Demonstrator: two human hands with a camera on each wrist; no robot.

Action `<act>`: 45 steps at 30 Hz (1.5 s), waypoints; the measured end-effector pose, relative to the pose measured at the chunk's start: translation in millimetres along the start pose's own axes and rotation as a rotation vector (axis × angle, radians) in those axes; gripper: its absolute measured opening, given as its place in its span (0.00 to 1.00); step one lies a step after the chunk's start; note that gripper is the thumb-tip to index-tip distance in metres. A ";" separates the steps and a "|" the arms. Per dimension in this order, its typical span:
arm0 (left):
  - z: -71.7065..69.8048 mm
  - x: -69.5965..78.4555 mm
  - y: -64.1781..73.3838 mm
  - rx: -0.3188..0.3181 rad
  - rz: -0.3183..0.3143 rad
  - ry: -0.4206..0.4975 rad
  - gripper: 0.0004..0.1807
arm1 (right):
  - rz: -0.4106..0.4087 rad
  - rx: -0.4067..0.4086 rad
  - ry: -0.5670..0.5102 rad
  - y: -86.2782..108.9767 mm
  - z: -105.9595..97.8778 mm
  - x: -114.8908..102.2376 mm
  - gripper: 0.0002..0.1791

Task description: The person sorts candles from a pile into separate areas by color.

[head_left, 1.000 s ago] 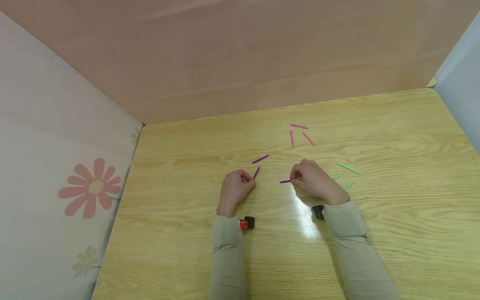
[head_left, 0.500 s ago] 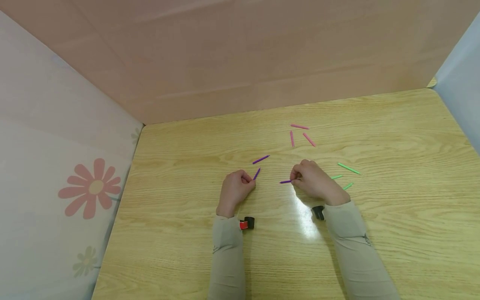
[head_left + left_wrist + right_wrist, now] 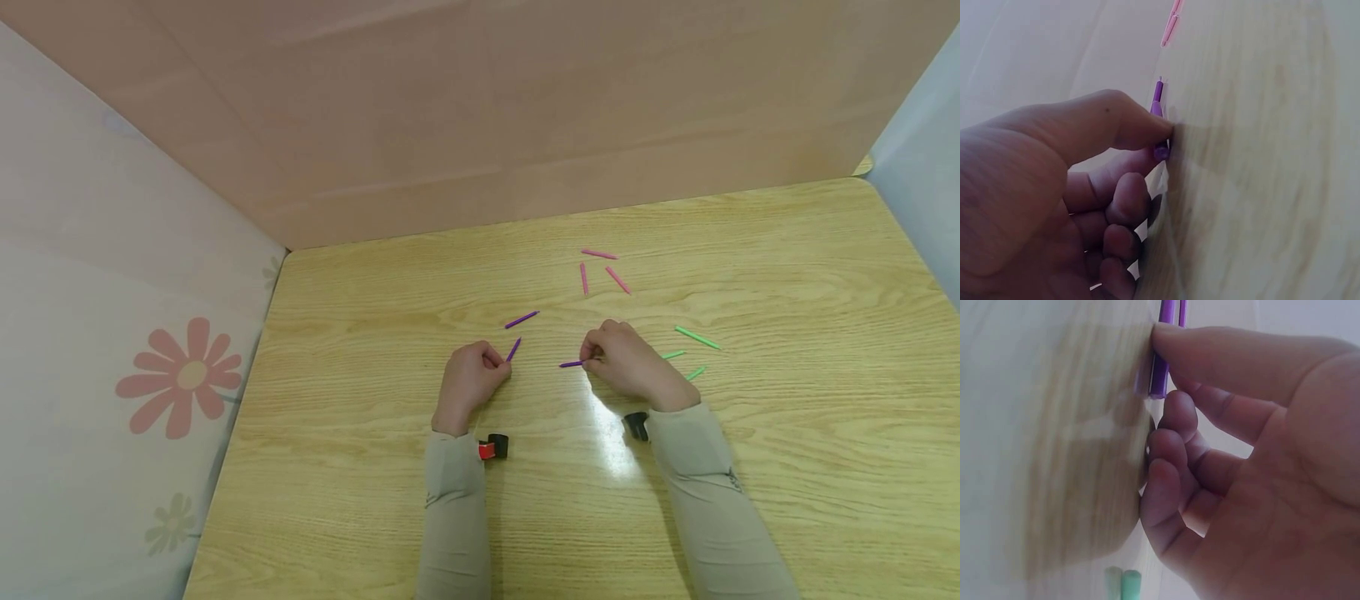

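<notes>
My left hand (image 3: 471, 375) pinches the near end of a slim purple stick with a pointed tip, like a thin crayon (image 3: 1157, 109), between thumb and forefinger, low at the tabletop. In the head view it slants up and to the right. To the right, my right hand (image 3: 624, 358) pinches one end of another purple stick (image 3: 570, 363), which points left and lies nearly level. A third purple stick (image 3: 522, 319) rests on the table just beyond the left hand, touched by neither. Fingertips hide part of both held sticks.
Three pink sticks (image 3: 618, 280) lie farther back on the wood-grain table (image 3: 360, 333). Three green sticks (image 3: 697, 337) lie behind and right of the right hand, partly covered by it. A pinkish panel (image 3: 480, 108) rises at the back edge; a flowered wall (image 3: 75, 292) stands left.
</notes>
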State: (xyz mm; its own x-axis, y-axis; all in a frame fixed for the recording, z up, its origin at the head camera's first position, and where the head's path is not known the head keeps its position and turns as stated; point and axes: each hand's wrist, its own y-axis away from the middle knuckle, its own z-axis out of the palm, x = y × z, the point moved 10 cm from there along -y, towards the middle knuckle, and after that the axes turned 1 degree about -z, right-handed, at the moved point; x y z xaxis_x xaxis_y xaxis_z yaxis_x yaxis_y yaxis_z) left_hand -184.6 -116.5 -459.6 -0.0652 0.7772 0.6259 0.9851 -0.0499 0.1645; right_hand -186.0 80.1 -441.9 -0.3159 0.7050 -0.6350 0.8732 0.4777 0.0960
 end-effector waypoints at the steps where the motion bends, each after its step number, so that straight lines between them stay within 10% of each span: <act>1: 0.0 0.1 0.1 -0.001 0.001 0.001 0.04 | -0.001 0.001 0.000 -0.1 0.0 0.0 0.02; 45: 0.7 1.1 2.4 -0.013 0.001 0.020 0.04 | -0.001 -0.014 0.005 1.7 0.6 0.9 0.02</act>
State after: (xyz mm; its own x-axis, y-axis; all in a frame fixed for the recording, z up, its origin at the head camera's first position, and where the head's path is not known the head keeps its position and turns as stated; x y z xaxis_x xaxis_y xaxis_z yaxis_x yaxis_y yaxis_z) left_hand -182.2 -115.3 -459.1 -0.0675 0.7645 0.6411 0.9830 -0.0592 0.1740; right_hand -184.6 81.3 -442.8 -0.3187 0.7070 -0.6314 0.8677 0.4857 0.1059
